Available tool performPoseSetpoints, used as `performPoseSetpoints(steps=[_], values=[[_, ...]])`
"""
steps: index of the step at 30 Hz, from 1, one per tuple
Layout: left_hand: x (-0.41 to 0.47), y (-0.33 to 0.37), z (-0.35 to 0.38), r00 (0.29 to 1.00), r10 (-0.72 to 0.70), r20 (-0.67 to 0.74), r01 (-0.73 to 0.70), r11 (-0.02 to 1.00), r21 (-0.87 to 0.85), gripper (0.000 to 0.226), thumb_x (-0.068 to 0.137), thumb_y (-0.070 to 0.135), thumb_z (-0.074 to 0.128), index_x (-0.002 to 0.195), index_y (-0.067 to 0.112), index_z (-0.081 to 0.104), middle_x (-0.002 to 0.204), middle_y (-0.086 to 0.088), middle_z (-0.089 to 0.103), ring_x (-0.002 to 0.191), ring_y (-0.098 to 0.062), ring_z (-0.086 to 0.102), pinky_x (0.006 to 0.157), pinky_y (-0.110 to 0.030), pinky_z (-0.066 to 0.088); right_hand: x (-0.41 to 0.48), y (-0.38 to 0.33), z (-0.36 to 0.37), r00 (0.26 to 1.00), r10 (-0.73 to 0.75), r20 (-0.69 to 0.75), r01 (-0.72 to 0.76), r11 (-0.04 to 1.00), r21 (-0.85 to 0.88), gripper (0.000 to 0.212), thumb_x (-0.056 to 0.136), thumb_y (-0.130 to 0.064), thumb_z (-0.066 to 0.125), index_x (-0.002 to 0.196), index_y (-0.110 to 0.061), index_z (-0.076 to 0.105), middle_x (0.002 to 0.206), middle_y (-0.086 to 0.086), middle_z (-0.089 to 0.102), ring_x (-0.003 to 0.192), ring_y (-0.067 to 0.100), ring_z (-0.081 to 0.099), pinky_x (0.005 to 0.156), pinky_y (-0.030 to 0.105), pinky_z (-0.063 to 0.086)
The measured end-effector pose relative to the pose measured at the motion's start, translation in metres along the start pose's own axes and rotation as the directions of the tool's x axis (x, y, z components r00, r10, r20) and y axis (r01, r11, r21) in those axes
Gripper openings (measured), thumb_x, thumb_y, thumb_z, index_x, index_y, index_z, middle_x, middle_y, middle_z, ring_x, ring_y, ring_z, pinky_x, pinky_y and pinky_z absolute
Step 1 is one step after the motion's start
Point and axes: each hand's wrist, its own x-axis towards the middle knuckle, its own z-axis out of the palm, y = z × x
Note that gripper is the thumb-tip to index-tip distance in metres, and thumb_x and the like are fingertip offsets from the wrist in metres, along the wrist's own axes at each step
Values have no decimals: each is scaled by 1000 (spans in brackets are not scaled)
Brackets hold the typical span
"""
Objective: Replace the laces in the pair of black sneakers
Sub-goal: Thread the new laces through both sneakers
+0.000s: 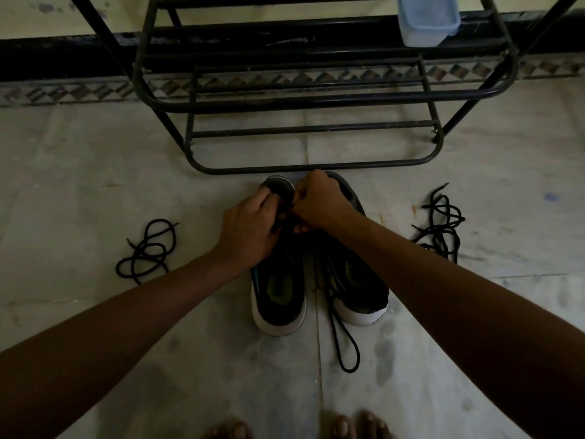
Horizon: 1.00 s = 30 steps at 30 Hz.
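Two black sneakers with white soles stand side by side on the floor, toes pointing away from me: the left sneaker (280,293) and the right sneaker (357,280). My left hand (247,232) and my right hand (316,204) meet over the front of the left sneaker, fingers curled and pinching a black lace (280,221) at the eyelets. A long loop of black lace (346,346) trails from between the shoes toward me. A loose black lace (148,251) lies coiled at the left. Another loose lace bundle (441,223) lies at the right.
A black metal shoe rack (310,99) stands just beyond the sneakers, against the wall. A pale blue plastic container (425,20) sits on its upper shelf at the right. My bare toes (342,426) show at the bottom edge on the tiled floor.
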Motion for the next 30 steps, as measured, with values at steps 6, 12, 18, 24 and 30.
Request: performPoseSetpoints(steps=[6,12,18,24,30], values=[[1,1,-2,1000,21,7,-20,991,-134,26,83,5,71,109,1,69,103,-15,67,87,-36,67,66,-45,56,2,4,-8,998,-5,59,1,998,61,21,84,-15,79,97,-1,69,81,12,74,64,20,75,59,26,62],[-2,-5,-3,997,-65,-33,48,932,-359,6,83,-1,68,87,4,69,87,-11,67,80,-28,67,64,-38,51,3,7,-14,995,9,102,-20,995,101,19,95,-17,67,100,1,68,80,14,75,69,25,76,68,33,64],[-5,-7,-8,997,-59,-43,29,860,-510,21,87,-2,62,91,18,59,90,2,60,81,-4,59,72,-15,46,-4,4,-10,929,-363,-76,359,931,-67,20,101,-18,58,99,-6,73,76,-2,64,65,7,60,63,17,45],[-11,-8,-22,899,-384,209,350,347,-870,24,99,-9,52,83,9,51,108,-15,71,110,-33,68,97,-44,56,-1,9,-9,916,-401,19,400,916,29,29,103,-29,54,95,-9,74,82,5,71,67,7,66,65,22,53],[-21,-13,-50,805,-529,270,287,-51,-956,30,103,0,39,81,19,48,66,-2,51,58,-17,54,67,-40,58,7,11,-11,932,-357,60,353,933,72,29,104,-30,52,103,-11,74,98,1,75,91,12,71,91,32,57]])
